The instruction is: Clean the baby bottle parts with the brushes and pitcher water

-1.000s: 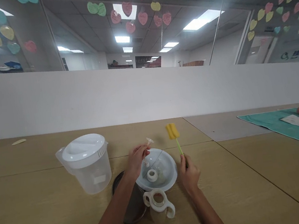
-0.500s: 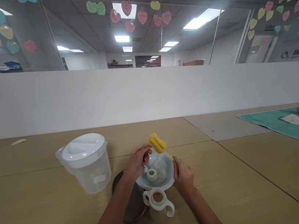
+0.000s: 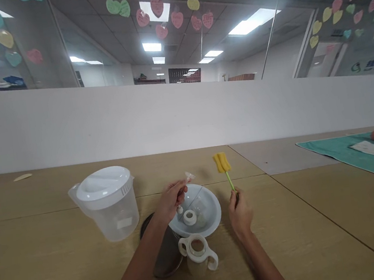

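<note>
While above the right grip (image 3: 241, 212), yellow sponge (image 3: 222, 162) on green handle (image 3: 230, 181) in its clasp.

A wood-toned table (image 3: 308, 234), crossed by thin seams, carries everything, with a grey section to the far right of the white bowl (image 3: 214, 205). Left of that bowl stands a lidded translucent pitcher (image 3: 111, 206); at its near left, a dark round pan (image 3: 168, 259); just in front, a two-handled cup (image 3: 199, 253). Well right of it spreads a teal cloth (image 3: 335, 151); far left, a pale flat piece (image 3: 23, 177).
</note>
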`<state>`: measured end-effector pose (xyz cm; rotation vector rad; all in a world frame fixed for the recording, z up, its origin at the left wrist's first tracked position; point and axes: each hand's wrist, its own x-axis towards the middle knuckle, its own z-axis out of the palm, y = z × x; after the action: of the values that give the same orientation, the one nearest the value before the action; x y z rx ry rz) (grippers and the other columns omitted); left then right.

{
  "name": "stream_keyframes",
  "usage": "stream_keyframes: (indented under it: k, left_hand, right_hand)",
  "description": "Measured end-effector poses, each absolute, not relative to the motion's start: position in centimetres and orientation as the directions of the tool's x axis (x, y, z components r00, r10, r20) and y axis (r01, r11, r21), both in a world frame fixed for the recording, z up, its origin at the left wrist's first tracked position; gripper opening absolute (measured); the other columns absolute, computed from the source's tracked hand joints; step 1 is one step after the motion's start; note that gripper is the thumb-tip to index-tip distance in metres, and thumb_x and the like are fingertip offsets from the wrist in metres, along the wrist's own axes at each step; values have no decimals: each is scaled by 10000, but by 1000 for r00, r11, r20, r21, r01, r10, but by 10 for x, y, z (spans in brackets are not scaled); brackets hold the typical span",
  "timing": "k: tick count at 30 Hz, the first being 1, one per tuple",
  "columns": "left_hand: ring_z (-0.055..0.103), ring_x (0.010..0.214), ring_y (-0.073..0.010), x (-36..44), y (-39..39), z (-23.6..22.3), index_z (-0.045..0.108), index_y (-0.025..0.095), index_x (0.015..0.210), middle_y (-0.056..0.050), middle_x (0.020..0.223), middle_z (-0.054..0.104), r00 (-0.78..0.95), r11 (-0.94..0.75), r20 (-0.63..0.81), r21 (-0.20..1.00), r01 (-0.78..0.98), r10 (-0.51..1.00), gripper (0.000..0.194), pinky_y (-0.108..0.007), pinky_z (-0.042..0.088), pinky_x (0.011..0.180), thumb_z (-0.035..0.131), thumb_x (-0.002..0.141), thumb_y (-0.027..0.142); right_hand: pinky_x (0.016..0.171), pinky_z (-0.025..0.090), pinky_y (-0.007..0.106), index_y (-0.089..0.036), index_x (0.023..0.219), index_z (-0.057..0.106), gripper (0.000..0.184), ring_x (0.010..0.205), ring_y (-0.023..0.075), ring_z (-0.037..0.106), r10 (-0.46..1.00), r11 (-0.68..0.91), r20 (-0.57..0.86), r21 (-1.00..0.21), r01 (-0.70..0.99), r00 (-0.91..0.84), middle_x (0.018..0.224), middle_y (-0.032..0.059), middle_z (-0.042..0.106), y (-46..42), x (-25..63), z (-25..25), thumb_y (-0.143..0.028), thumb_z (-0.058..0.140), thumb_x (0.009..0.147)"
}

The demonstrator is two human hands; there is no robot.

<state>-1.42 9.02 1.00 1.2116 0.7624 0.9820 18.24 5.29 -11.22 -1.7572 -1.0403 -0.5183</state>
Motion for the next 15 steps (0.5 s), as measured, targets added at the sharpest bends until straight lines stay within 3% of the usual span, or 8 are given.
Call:
stream_keyframes:
  k: [4,10,15]
  left_hand:
    - [290,401,-20,-14,89,9,598,126,740,32,590,474,311,-83,111,991,-104,944,336,-171,143,361,632,650,447]
    - [357,425,-33,-11,87,7,631,127,827,28,603,499,312,-143,161,987,-79,937,363,-165,213,373,666,615,419]
    - [365,402,-33,-10,92,-1,627,132,816,14,646,534,240,-188,201,979,-75,950,345,-167,204,350,611,674,446]
  right_hand:
    - [478,311,243,-112,976,599,465,513,161,560,457,-113,740,-501,858,493,696,83,660,51,195,-110,-422,257,917]
    - [517,363,206,-139,861,606,329,506,116,566,518,191,848,-245,950,114,618,40,636,49,180,-115,-345,355,912]
    - [485,353,202,-142,852,589,282,443,106,538,501,245,854,-293,924,138,546,4,601,47,169,-117,-335,390,907]
